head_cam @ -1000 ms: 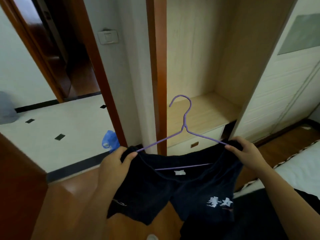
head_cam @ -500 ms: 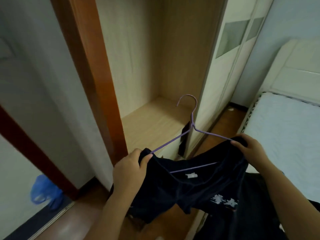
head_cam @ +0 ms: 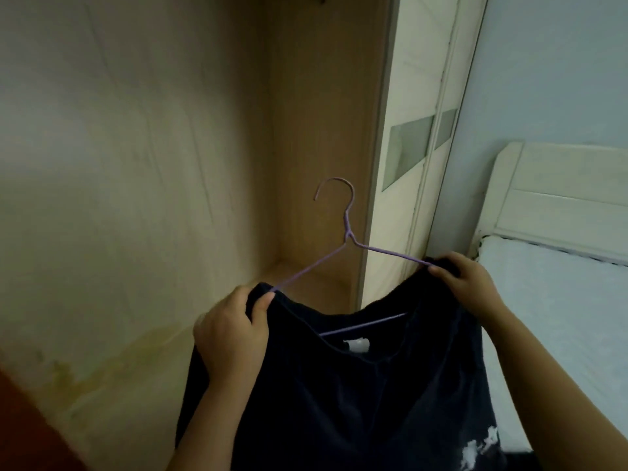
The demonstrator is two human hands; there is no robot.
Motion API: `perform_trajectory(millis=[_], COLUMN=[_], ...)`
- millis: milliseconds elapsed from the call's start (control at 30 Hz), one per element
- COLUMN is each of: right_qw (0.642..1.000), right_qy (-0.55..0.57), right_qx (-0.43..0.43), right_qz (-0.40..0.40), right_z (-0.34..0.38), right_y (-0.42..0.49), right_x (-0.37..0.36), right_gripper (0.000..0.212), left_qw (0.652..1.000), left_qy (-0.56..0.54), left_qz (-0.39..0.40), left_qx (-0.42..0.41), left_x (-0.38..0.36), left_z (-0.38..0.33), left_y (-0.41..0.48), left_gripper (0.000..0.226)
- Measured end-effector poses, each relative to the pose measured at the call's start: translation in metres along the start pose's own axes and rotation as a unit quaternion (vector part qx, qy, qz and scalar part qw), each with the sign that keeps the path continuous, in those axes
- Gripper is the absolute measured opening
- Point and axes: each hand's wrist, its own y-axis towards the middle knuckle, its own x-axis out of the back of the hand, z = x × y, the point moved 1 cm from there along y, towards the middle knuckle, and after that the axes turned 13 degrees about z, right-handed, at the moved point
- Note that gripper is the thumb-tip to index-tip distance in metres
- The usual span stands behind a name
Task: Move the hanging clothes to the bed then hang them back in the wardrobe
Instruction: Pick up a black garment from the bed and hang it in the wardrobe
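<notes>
A dark navy garment with white print near its lower right hangs on a purple wire hanger. My left hand grips the garment's left shoulder over the hanger end. At the right shoulder, my right hand pinches the cloth and hanger. The hook points up, in front of the open wardrobe compartment. No rail shows in the frame. The bed lies to the right.
The wardrobe's sliding white door with grey panels stands just right of the open compartment. A white headboard sits against the blue wall. A reddish-brown wooden frame edge shows at the lower left.
The view has swung right and upward, from the doorway and floor to the wardrobe interior. Both hands have lifted the hanger and garment higher, keeping the same grip.
</notes>
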Motion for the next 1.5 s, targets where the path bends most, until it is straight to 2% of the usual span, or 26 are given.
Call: perform_trajectory(millis=[100, 333, 433, 567, 733, 900, 1000, 1233, 1367, 1500], right_qw=[0.998, 0.974, 0.954, 0.927, 0.892, 0.848, 0.821, 0.736, 0.700, 0.692], right_qy=[-0.012, -0.036, -0.019, 0.054, 0.220, 0.349, 0.405, 0.511, 0.549, 0.535], right_qx=[0.051, 0.182, 0.229, 0.272, 0.264, 0.221, 0.198, 0.246, 0.271, 0.318], right_qz=[0.019, 0.131, 0.194, 0.251, 0.294, 0.333, 0.351, 0.370, 0.368, 0.367], right_z=[0.017, 0.059, 0.083, 0.120, 0.160, 0.208, 0.243, 0.339, 0.393, 0.446], right_y=[0.052, 0.144, 0.164, 0.174, 0.175, 0.161, 0.143, 0.091, 0.070, 0.056], right_x=[0.009, 0.038, 0.043, 0.041, 0.027, 0.006, -0.002, -0.003, 0.002, -0.001], right_gripper=[0.023, 0.008, 0.019, 0.014, 0.017, 0.018, 0.021, 0.022, 0.018, 0.018], left_qw=[0.998, 0.989, 0.983, 0.976, 0.964, 0.948, 0.929, 0.870, 0.840, 0.830], left_qy=[0.029, 0.055, 0.065, 0.070, 0.103, 0.169, 0.221, 0.317, 0.355, 0.366], left_qz=[-0.062, -0.124, -0.141, -0.173, -0.206, -0.270, -0.296, -0.357, -0.401, -0.421], left_qx=[0.005, 0.063, 0.097, 0.117, 0.136, 0.024, -0.029, -0.125, -0.081, -0.014], left_x=[-0.004, 0.015, 0.035, 0.068, 0.108, 0.137, 0.162, 0.226, 0.253, 0.272], left_z=[-0.002, 0.002, 0.013, 0.023, 0.020, -0.025, -0.054, -0.093, -0.091, -0.083], left_y=[0.055, 0.151, 0.170, 0.178, 0.168, 0.121, 0.092, 0.038, 0.025, 0.018], left_gripper=[0.047, 0.029, 0.033, 0.033, 0.033, 0.042, 0.038, 0.029, 0.039, 0.055])
